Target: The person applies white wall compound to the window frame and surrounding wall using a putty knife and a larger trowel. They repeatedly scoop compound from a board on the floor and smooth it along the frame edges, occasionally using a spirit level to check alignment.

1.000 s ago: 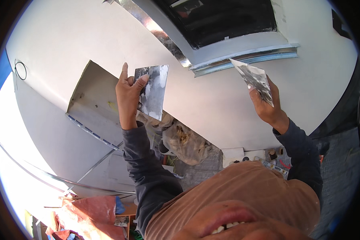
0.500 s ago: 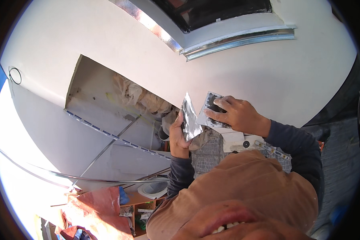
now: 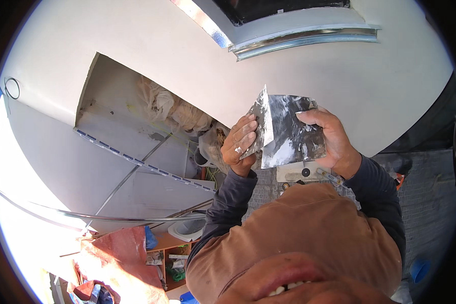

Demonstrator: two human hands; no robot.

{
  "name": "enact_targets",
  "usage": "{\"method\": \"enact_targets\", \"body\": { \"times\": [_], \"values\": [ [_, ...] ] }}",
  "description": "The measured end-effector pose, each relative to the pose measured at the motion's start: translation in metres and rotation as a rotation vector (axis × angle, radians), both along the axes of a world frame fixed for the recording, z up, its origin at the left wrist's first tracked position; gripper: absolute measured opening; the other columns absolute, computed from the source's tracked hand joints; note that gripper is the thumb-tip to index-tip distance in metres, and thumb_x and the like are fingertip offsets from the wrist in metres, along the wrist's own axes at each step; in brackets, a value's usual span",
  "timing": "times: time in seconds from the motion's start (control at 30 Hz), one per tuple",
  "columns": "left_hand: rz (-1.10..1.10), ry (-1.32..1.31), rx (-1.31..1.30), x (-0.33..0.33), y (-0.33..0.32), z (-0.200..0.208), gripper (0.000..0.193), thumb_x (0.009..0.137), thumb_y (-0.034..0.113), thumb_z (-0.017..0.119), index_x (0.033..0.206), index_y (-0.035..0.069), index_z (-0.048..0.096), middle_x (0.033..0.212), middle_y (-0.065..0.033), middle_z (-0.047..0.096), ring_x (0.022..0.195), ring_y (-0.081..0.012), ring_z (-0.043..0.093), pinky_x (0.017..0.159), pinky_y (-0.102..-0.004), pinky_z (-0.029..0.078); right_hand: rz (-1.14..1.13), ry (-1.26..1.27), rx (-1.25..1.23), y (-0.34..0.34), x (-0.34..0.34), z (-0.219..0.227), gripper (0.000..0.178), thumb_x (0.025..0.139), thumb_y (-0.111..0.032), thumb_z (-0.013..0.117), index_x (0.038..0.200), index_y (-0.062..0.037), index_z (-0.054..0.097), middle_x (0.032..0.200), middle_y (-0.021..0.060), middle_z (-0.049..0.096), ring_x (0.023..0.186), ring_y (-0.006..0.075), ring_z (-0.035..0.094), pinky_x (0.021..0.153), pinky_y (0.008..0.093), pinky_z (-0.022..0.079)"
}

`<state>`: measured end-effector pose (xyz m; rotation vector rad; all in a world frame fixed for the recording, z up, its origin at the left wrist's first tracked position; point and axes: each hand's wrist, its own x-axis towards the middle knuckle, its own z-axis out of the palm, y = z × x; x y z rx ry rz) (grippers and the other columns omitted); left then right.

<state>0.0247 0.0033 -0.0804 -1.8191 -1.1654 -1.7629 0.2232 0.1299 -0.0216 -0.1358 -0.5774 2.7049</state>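
Note:
My left hand point(image 3: 238, 145) is closed on a thin flat filler spreader point(image 3: 262, 117), with its fingers over the smeared face. White paste runs along the spreader's edge. My right hand point(image 3: 335, 138) grips a larger dark square spreader point(image 3: 290, 133), streaked with white paste, its thumb on the face and the other fingers hidden behind. The left spreader's edge overlaps the left side of the dark one, and the two seem to touch. Both tools are held up in front of my chest.
Ahead stands a smooth white wall point(image 3: 187, 66) with a rectangular opening holding crumpled plastic sheeting point(image 3: 162, 106). A metal channel point(image 3: 309, 43) runs below a dark window. Behind my right hand are a pale board point(image 3: 291, 174) and a small level point(image 3: 329, 176). An orange shelf point(image 3: 167, 243) stands lower left.
Both hands have turned their spreaders and brought them together. The right spreader now shows its broad dark face, with my thumb on it instead of my fingers. The view has shifted slightly.

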Motion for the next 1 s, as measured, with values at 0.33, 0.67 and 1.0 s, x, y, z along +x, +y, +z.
{"method": "enact_targets", "body": {
  "times": [0.33, 0.67, 1.0],
  "values": [
    [0.466, 0.406, -0.643, -0.095, 0.007, 0.107, 0.083, 0.091, 0.004, 0.070, 0.161, 0.010, 0.027, 0.096, -0.0250, 0.073, 0.077, -0.0376, 0.074, 0.065, -0.0389, 0.057, -0.233, -0.244, 0.818, 0.137, -0.062, 0.080, 0.019, 0.087, -0.016, 0.067, 0.103, -0.0048, 0.069, 0.095, 0.0073, 0.071, 0.080, 0.0137, 0.068, 0.067, 0.0293, 0.056],
    [0.853, 0.886, -0.875, -0.117, 0.071, 0.200, 0.108, 0.082, 0.038, 0.082, 0.164, 0.013, 0.017, 0.075, -0.0182, 0.071, 0.069, -0.0387, 0.071, 0.061, -0.0453, 0.055, -0.157, -0.552, 0.993, 0.180, -0.166, 0.106, 0.013, 0.081, -0.016, 0.067, 0.090, -0.0060, 0.069, 0.081, 0.0076, 0.070, 0.068, 0.0126, 0.066, 0.049, 0.0228, 0.049],
    [0.870, 0.885, -0.958, -0.128, 0.076, 0.200, 0.109, 0.080, 0.040, 0.084, 0.163, 0.012, 0.019, 0.079, -0.0212, 0.071, 0.074, -0.0418, 0.071, 0.066, -0.0471, 0.056, 0.048, -0.523, 0.879, 0.233, -0.240, 0.085, 0.016, 0.082, -0.010, 0.065, 0.094, 0.0007, 0.067, 0.083, 0.0139, 0.070, 0.074, 0.0268, 0.070, 0.058, 0.0395, 0.057]
  ]
}}
